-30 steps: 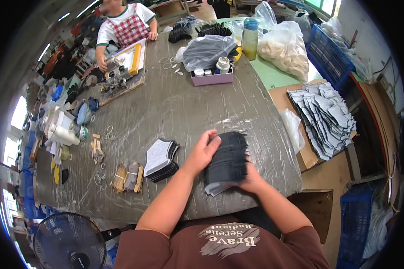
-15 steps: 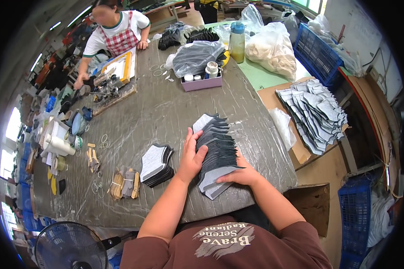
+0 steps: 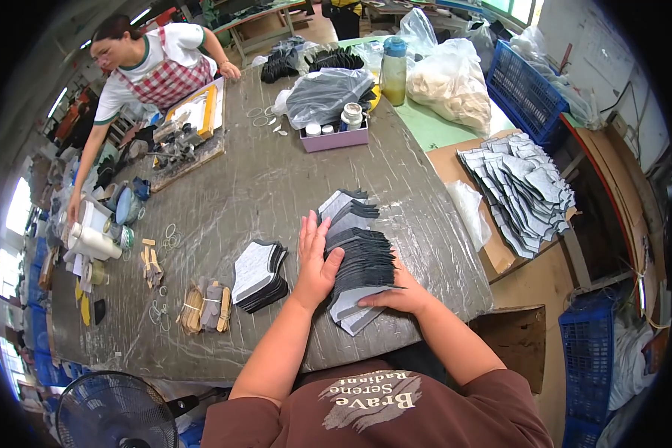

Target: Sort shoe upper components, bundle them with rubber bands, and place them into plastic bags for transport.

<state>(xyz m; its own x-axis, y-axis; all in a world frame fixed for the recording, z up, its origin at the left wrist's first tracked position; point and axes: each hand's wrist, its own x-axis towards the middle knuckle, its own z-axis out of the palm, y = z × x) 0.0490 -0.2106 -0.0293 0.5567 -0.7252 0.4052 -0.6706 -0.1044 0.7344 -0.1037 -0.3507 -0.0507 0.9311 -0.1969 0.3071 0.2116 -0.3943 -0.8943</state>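
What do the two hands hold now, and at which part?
Nothing is lifted. The left hand lies flat on the left side of the fanned grey pieces on the table; the right hand presses their near end.

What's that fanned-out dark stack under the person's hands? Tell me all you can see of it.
The fanned stack is many thin, flat, dark grey pieces with paler undersides, cut to one curved shape; they look like fabric or foam. They lie overlapped like spread cards in a row running away from the person on the plastic-covered table. The left hand rests flat along its left edge; the right hand presses the near end, where two pale pieces stick out.
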